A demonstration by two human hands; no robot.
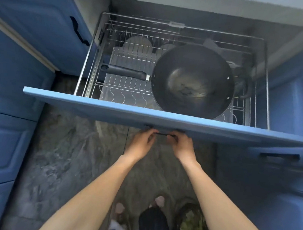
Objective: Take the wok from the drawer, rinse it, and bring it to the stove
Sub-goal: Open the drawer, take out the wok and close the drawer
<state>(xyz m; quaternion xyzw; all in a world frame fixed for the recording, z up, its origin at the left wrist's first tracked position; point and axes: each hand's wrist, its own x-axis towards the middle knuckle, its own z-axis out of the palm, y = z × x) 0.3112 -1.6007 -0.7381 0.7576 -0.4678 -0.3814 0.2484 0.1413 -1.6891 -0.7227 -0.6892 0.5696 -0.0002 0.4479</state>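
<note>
A dark round wok [192,80] lies in the wire rack [90,56] of the pulled-out blue drawer [94,104]. Its black handle [123,71] points left. My left hand [141,143] and my right hand [182,144] are side by side under the drawer front. Both grip the thin black drawer handle [163,133], most of which their fingers hide. Neither hand touches the wok.
White plates [138,42] stand in the rack behind the wok, and a dark pot [242,81] sits at its right. Blue cabinet doors [45,24] flank the drawer on both sides. A dark stone floor [63,153] and my feet lie below.
</note>
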